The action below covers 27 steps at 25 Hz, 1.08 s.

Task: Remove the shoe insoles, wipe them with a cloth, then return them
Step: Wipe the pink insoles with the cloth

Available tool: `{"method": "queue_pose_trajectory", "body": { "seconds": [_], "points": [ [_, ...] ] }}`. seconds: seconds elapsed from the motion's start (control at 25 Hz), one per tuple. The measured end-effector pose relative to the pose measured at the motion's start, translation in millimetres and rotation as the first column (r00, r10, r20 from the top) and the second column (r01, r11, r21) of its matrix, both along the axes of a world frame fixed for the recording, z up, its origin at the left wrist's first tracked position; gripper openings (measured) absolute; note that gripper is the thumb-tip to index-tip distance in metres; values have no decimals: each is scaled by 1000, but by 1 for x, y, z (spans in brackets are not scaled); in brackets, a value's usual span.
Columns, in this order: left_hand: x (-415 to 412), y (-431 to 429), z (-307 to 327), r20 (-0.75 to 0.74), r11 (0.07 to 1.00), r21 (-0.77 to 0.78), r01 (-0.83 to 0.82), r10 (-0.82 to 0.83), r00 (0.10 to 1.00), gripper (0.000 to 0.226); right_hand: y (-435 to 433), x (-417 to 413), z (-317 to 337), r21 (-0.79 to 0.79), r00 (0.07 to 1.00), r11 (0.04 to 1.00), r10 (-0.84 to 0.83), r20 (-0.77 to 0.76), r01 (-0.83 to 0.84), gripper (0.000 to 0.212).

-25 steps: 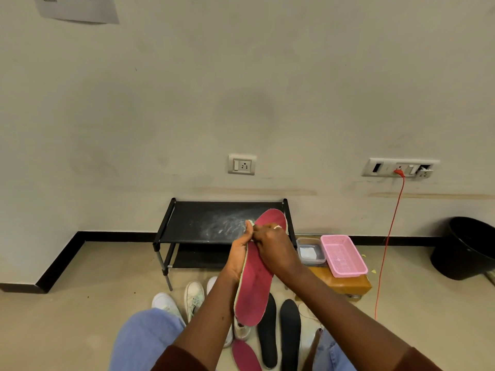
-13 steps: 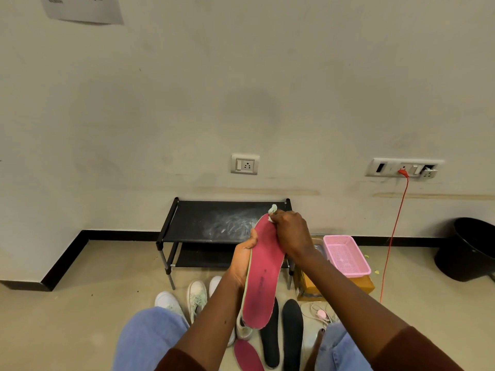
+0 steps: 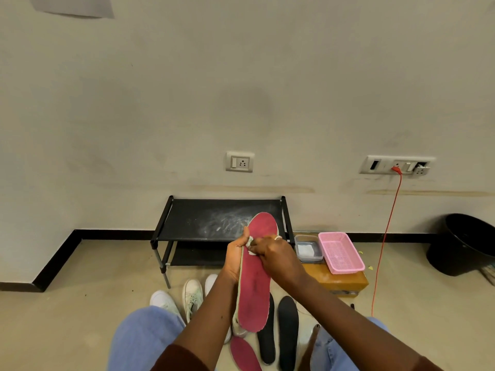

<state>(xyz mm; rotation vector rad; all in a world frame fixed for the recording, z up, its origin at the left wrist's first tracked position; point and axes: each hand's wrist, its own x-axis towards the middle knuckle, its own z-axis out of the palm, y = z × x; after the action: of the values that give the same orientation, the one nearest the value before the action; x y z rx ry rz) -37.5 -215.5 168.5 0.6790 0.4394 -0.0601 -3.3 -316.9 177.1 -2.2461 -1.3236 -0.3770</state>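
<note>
left hand (image 3: 235,257) grips red insole (image 3: 254,285) edge | right hand (image 3: 276,257) pinches cloth (image 3: 251,246) | insole upright, toe up

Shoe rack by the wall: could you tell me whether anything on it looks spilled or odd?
Yes: a whitish, powdery smear marks the top shelf of the shoe rack, right of centre, as if something dusty was spilled.
</note>
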Motion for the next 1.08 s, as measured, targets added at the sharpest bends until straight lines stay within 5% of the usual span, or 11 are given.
{"method": "queue_pose_trajectory", "body": {
  "seconds": [0.16, 0.4, 0.76, 1.08],
  "points": [
    [-2, -4, 3, -14, 995, -103, 15, -16, 1000, 49, 5, 27, -2, -191, 993, 975, -120, -2, 118, 20],
    [-3, -1, 1, 10, 997, -83, -9, 10, 1000, 51, 20, 44, 4, -206, 916, 905, -394, -75, 372, 30],
    [1, 2, -8, -1, 995, -85, -47, 47, 999, 62, 10, -9, 4, -233, 887, 920, -372, -272, 314, 29],
    [-2, -10, -11, -5, 992, -109, -58, 57, 998, 51, 16, 0, 3, -210, 876, 909, -407, -258, 360, 30]
  ]
}}
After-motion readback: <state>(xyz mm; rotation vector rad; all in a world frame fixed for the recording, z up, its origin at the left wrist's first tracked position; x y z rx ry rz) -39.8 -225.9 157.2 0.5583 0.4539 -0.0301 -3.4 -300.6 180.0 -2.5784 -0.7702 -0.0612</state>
